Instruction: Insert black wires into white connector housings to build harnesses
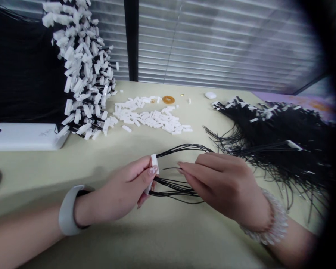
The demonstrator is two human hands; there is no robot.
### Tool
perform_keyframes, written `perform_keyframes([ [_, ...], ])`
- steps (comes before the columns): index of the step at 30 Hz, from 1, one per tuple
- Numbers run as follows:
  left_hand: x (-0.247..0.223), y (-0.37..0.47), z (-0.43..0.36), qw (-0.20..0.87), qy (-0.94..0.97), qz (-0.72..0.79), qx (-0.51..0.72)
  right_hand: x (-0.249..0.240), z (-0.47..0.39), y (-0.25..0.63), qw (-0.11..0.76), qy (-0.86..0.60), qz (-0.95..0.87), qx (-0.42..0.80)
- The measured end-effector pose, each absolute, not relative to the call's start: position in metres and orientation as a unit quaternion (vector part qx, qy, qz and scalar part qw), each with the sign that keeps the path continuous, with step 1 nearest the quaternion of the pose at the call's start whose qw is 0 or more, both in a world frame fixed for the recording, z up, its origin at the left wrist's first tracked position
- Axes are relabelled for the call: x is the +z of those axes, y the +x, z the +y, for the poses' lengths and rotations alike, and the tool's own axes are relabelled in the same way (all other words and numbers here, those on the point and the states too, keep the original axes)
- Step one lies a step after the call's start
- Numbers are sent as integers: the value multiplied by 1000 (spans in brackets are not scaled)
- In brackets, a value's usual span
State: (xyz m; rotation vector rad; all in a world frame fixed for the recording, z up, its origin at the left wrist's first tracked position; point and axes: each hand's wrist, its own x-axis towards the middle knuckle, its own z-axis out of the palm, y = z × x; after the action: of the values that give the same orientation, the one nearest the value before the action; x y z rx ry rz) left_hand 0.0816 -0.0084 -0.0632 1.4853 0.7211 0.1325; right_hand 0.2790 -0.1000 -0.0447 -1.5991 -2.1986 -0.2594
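Note:
My left hand (128, 185) pinches a white connector (155, 161) between thumb and fingers, near the middle of the view. Black wires (176, 183) run from the connector to the right, in an upper and a lower bundle, passing by my right hand (224, 183). The thumb and forefinger of my right hand are closed on one thin black wire (171, 168). Its bare end points at the connector, a small distance from it. Whether the other fingers of my right hand hold the bundles is hidden.
Loose white connectors (156, 118) lie behind my hands on the table (114, 243). At the left are a tall heap of wired connectors (84, 71) and a white device (25, 136). Black wires (285, 138) are piled at the right. An orange ring (168, 99) lies farther back.

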Motion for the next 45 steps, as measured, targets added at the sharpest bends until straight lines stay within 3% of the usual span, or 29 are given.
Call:
perform_keyframes([
  [9,-62,83,-9,686,647,329,51,-44,-100,281,192,-541,-802,-164],
  [16,-63,83,-8,692,641,325,57,-41,-105,281,244,-487,-814,-204],
  [29,-61,83,-3,677,657,328,42,-55,-98,280,324,-491,-802,-101],
  [37,-60,81,-5,656,676,335,27,-52,-94,271,263,-523,-807,-79],
  [45,-62,81,-6,632,702,328,21,-57,-98,271,273,-506,-811,-108],
])
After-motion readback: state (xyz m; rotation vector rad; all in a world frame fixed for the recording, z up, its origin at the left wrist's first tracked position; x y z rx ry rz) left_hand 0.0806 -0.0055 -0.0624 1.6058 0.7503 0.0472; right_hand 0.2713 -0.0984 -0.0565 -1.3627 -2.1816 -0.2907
